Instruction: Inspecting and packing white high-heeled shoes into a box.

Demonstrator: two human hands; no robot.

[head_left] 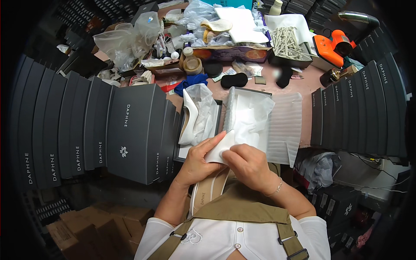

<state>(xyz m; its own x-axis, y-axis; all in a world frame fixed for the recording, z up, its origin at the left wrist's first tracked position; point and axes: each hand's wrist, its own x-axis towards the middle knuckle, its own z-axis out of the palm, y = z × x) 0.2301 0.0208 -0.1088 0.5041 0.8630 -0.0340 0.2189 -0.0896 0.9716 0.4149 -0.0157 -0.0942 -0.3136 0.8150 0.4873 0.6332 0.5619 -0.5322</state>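
A white pointed-toe high-heeled shoe (215,153) is held close to my body, its toe pointing away from me and its beige insole towards my lap. My left hand (193,162) wraps round its left side, thumb along the toe. Against the right side of the toe, my right hand (252,168) is closed with curled fingers; whatever may be inside them is hidden. Just beyond lies the matching white shoe (186,123), on its side beside crumpled tissue paper (203,104) in an open box. White paper (251,119) and ribbed foam sheet (284,125) line the space to its right.
Dark grey shoe boxes (130,130) stand stacked at left, with more boxes (364,104) at right. Across the back are a bottle (192,65), black pads (234,80), a box of white sticks (288,41) and an orange heat gun (340,42). Brown cartons (99,225) sit below left.
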